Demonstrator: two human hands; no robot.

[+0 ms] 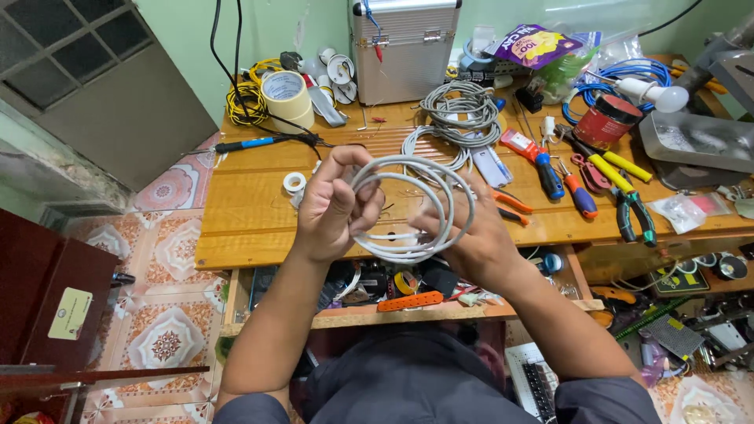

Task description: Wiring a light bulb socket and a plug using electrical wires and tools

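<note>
Left hand [334,206]: fingers curled, gripping left side of coiled grey round cable loop [416,206], thumb over top strand.
Beyond left hand: small white tape roll [294,182] on wooden workbench [243,212]; farther back, large cream masking-tape roll [287,98].
Right hand [471,232]: behind coil's right side, fingers partly closed around strands, supporting them.
Beyond right hand: second grey cable bundle [459,110].
Right of right hand: blue-handled screwdriver [548,174], green-handled pliers [635,213].

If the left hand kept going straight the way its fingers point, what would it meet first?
The left hand points right, into the grey cable coil it grips; beyond that, probably the right hand, though depth is unclear.
</note>
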